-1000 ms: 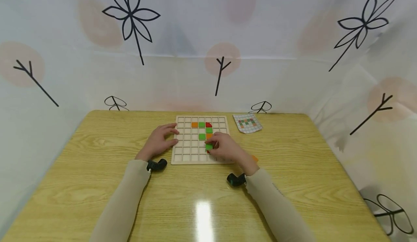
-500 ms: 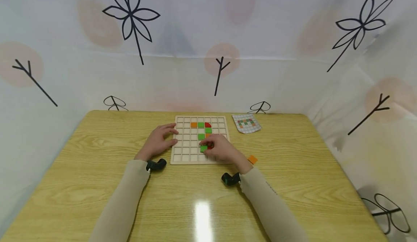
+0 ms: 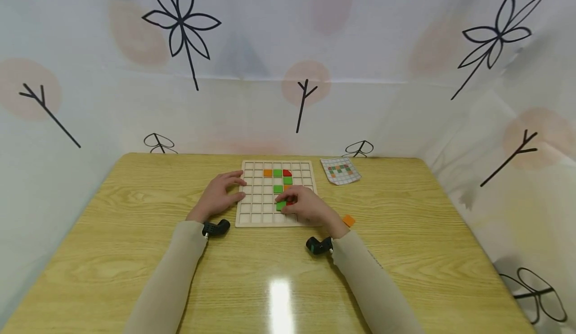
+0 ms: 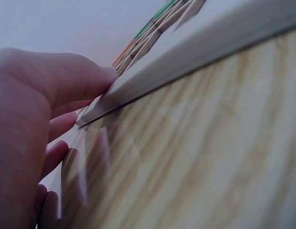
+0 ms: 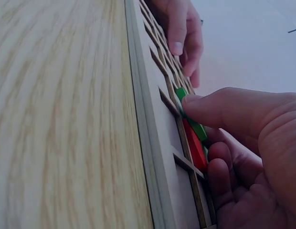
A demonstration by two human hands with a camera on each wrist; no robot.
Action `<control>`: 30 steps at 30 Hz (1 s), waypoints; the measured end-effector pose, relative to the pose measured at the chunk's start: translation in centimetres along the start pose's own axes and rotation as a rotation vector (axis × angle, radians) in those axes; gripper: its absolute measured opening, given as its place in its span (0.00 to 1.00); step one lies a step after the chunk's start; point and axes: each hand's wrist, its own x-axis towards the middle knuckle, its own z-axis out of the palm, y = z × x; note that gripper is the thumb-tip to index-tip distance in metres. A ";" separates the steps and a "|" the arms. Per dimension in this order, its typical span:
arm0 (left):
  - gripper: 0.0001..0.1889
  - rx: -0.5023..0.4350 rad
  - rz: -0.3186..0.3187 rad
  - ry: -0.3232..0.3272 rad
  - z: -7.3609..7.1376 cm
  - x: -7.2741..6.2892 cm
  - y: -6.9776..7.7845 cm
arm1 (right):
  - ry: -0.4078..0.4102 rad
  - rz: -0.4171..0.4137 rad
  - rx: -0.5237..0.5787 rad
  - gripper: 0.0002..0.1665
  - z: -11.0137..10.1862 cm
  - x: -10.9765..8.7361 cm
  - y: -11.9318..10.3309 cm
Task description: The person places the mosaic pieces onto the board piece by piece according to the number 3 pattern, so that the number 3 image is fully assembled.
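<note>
A wooden grid board (image 3: 258,225) lies on the table with orange, green and red tiles in some of its cells. My right hand (image 3: 310,205) pinches a green square tile (image 3: 281,206) between thumb and fingers, low over the board's lower rows. In the right wrist view that tile looks tilted beside a red tile (image 5: 195,145) that sits in a cell. My left hand (image 3: 216,196) rests at the board's left edge, fingers spread and relaxed, thumb touching the rim. The right hand hides part of the lower right cells.
A paper card (image 3: 340,171) with a coloured grid pattern lies right of the board. A loose orange tile (image 3: 349,220) is on the table beside my right wrist. Patterned cloth (image 3: 252,114) stands behind the table and at its sides.
My right hand has moved slightly left with the green tile, from over the red tile to the cell on its left. The loose orange tile shows more fully. My left hand stays put.
</note>
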 end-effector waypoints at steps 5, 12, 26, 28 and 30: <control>0.15 0.001 -0.003 -0.001 0.0 0.0 0.2 | -0.013 -0.006 0.003 0.15 -0.2 0.1 -0.1; 0.15 0.009 -0.001 0.000 -0.1 0.0 0.2 | -0.014 -0.019 0.039 0.16 -0.3 -0.2 -0.6; 0.14 -0.015 -0.001 -0.006 -0.2 -0.1 0.0 | -0.011 -0.020 0.032 0.14 0.0 0.0 0.1; 0.14 -0.019 0.001 -0.004 -0.2 -0.1 0.0 | -0.006 -0.016 0.017 0.14 0.0 0.0 0.1; 0.14 -0.021 0.001 -0.003 -0.2 -0.1 0.0 | -0.003 -0.018 0.005 0.13 0.0 0.0 0.1</control>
